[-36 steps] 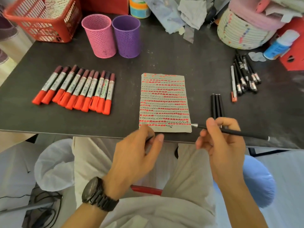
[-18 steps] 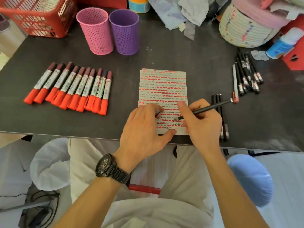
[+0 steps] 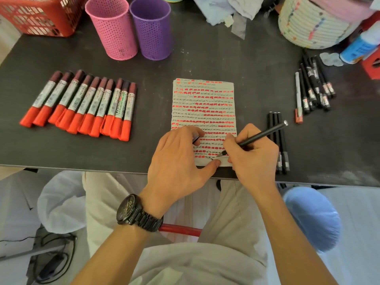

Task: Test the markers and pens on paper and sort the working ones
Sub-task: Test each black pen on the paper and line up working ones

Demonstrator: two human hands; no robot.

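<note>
Head view; the paper (image 3: 203,99) is lying flat on the dark table (image 3: 205,58), its near edge close to the table's front edge; rows of red blocks and dark scribbles are covering nearly all of it, with only a strip at the bottom showing bare.

The right hand (image 3: 253,155) is pinching a slim black pen (image 3: 261,135) low on the barrel between thumb and fingers; the tip is touching the paper at that bottom strip, and the tail is angling up and to the right.

The left hand (image 3: 178,159) is pressing down on the sheet's lower left, thumb lying along the bottom edge; its fingers are curling round a small dark cap (image 3: 196,138), presumably this pen's.

Three black pens (image 3: 283,149) are lying side by side just right of the paper, partly behind the right hand; a looser cluster of pens (image 3: 314,91) is sitting well apart further right; capped red markers (image 3: 82,103) are lining up in a row on the left; a pink cup (image 3: 113,27) and a purple cup (image 3: 153,27) are standing side by side at the back.

Handling, judged: the pen is looking light, stiff, smooth and round, so likely to roll if set down loose; best taken near the tip, with light pressure, as the fine point may be delicate; the paper is looking thin and liable to slide near the table edge, hence the pinning hand; the cap is small and easy to drop.
</note>
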